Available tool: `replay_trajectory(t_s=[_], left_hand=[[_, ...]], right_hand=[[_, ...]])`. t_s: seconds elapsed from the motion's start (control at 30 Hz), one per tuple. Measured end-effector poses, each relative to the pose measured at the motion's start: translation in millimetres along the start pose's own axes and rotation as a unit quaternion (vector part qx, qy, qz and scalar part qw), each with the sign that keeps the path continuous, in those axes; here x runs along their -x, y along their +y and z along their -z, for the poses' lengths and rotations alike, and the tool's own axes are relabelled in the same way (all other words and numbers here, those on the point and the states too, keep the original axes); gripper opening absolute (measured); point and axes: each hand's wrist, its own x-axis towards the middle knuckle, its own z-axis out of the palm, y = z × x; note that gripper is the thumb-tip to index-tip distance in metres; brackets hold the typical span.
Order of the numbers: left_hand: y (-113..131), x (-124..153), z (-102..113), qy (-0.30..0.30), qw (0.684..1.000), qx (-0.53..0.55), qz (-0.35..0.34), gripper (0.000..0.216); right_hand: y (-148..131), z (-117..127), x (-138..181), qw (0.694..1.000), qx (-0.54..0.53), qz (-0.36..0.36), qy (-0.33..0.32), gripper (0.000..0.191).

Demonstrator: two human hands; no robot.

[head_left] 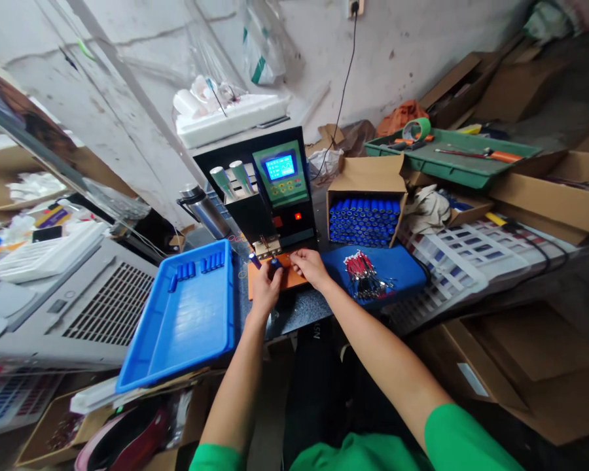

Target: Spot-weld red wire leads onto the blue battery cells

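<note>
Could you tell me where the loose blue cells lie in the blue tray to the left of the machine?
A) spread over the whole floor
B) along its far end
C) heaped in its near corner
B: the blue cells sit in short rows at the far end of the blue tray.

Ahead blocked by black spot-welding machine with green control panel [275, 196]. Left hemmed by blue plastic tray [186, 320]. Right: heap of red-sleeved wire leads [366, 275] on blue pad, open cardboard box of blue cylindrical cells [366, 219] behind. Open passage only along near edge of dark counter [304, 311].
</note>
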Motion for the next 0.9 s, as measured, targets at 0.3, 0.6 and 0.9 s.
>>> replay_trajectory(t_s=[0.3,0.6,0.9], left_hand=[[-1,7,-2,0.023,0.999,-0.027,0.002,0.033],[2,7,-3,0.036,0.999,-0.029,0.006,0.033],[3,8,-4,0.044,0.999,-0.026,-0.01,0.032]], right_hand=[[-3,-17,-2,0.999,0.045,0.005,0.002,0.022],[3,-25,-7,0.993,0.117,0.035,-0.002,0.02],[6,-28,-8,0.983,0.173,0.056,0.022,0.018]])
